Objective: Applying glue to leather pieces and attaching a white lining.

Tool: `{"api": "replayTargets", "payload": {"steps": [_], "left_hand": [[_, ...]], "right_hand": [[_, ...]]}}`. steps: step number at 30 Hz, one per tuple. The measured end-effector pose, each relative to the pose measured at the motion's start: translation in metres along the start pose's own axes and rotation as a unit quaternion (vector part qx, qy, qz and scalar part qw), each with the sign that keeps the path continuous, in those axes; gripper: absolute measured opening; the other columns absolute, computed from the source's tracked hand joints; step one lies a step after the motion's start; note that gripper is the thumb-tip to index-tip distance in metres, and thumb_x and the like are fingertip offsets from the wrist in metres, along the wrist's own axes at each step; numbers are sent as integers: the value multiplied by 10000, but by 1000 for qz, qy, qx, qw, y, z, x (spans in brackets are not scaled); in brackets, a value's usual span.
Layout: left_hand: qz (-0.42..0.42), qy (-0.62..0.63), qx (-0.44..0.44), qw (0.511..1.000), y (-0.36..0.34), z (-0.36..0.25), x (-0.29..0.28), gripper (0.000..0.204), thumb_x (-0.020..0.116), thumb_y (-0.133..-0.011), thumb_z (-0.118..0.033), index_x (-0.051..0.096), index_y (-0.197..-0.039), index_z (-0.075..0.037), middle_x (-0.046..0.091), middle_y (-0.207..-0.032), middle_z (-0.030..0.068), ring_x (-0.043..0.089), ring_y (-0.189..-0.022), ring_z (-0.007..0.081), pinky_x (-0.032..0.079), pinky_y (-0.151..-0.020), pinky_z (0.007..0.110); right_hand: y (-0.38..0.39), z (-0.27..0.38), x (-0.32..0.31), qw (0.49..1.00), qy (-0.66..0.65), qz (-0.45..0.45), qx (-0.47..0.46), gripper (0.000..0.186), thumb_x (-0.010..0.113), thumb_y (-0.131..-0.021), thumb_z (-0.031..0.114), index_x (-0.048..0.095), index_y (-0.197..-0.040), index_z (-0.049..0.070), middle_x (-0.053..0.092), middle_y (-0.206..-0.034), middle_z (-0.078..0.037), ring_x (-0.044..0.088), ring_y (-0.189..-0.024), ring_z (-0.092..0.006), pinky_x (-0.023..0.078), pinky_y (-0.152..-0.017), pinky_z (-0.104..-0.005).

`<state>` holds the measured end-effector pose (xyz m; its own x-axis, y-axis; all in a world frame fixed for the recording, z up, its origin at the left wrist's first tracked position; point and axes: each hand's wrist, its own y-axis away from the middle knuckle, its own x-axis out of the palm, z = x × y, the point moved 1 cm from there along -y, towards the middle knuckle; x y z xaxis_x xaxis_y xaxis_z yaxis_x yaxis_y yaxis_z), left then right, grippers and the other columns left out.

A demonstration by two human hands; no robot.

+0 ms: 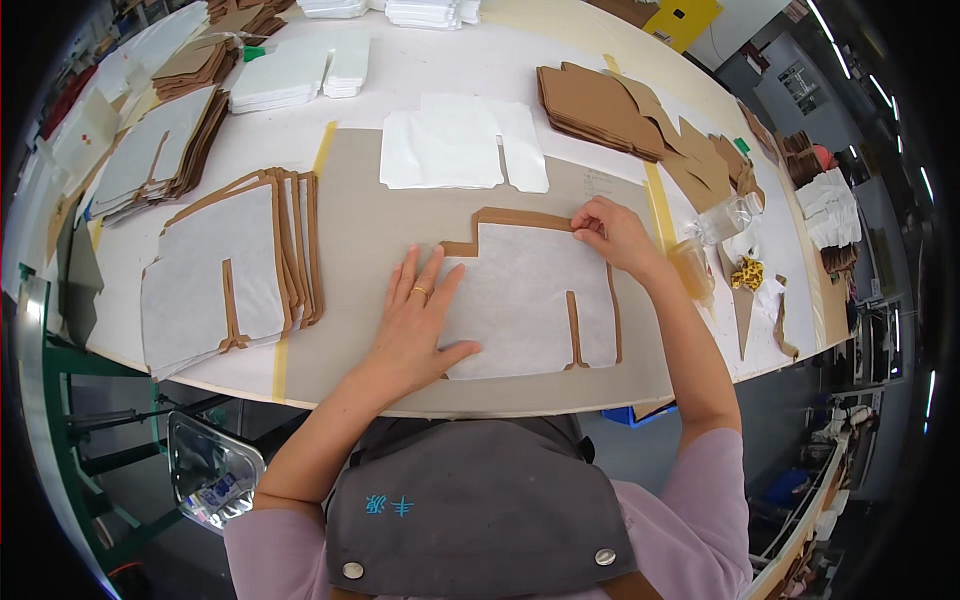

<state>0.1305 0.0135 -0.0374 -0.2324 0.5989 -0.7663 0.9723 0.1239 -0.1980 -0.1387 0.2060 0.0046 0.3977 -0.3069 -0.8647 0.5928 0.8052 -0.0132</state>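
Observation:
Before me lies a flat brown panel (530,215) covered by a white backing sheet (515,275), its brown border showing along the top, right side and a narrow slot near the lower right. The panel has a stepped cut at its upper left. My left hand (408,325), a ring on one finger, rests with spread fingers over the panel's left edge. At the upper right corner my right hand (615,238) pinches the brown border between thumb and fingers. Beneath the panel is a grey work mat (350,230). Just beyond it sit white slotted sheets (440,150).
To the left is a fanned stack of backed brown panels (215,260); another stack (155,160) lies behind it. White sheet piles (290,80) stand farther back. At the right are brown panels (600,105), a clear bottle (728,218) and a yellow-patterned bundle (746,273).

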Motion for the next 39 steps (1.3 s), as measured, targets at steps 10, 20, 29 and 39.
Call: {"api": "replayTargets", "payload": {"steps": [10, 20, 29, 39], "left_hand": [[-52, 62, -46, 996, -4, -1, -1, 999, 786, -743, -322, 194, -1483, -6, 185, -1542, 223, 55, -1431, 464, 131, -1156, 520], [-166, 496, -105, 846, 27, 4, -50, 419, 645, -888, -101, 499, -1264, 13, 662, -1022, 153, 652, -869, 188, 524, -760, 331], [-404, 158, -290, 853, 144, 102, -203, 320, 610, -910, -76, 563, -1194, 63, 677, -935, 70, 627, -800, 102, 510, -704, 234], [-345, -60, -392, 851, 152, 180, -197, 505, 629, -860, -235, 519, -1296, -5, 594, -1156, 272, 517, -1132, 404, 407, -983, 436]], "right_hand": [[-2, 26, -14, 965, 180, -57, -185, 93, 583, -829, 0, 543, -903, 38, 569, -865, -121, 577, -811, -297, 469, -723, -363], [11, 96, -55, 940, -222, -231, -118, 259, 603, -898, -10, 548, -1150, 9, 596, -921, -26, 562, -852, -80, 438, -816, -205], [-144, 260, 94, 885, -450, 39, -117, 282, 629, -908, 118, 581, -1163, 7, 612, -829, 22, 519, -785, -36, 403, -754, -193], [-136, 244, 196, 908, -407, 57, -77, 658, 524, -982, 303, 211, -1489, 22, 218, -1533, -193, 191, -1433, -327, 222, -1143, -394]]}}
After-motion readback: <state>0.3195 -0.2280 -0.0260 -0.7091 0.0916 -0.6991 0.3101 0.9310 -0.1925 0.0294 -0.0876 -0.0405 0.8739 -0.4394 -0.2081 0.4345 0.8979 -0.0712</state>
